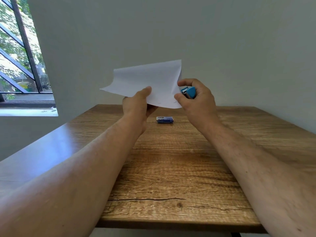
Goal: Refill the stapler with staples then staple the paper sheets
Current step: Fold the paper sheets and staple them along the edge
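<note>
White paper sheets (150, 81) are held up in the air above the wooden table (171, 168). My left hand (136, 105) pinches their lower left edge, thumb on top. My right hand (196, 96) grips a small blue stapler (189, 93) at the sheets' right edge, its metal mouth against the paper. Small staple marks show along the sheets' lower edge. A small blue staple box (165, 120) lies flat on the table below the sheets.
A plain grey wall stands right behind the table. A window (22, 57) with dark bars is at the left. The table's front edge runs across the bottom of the view.
</note>
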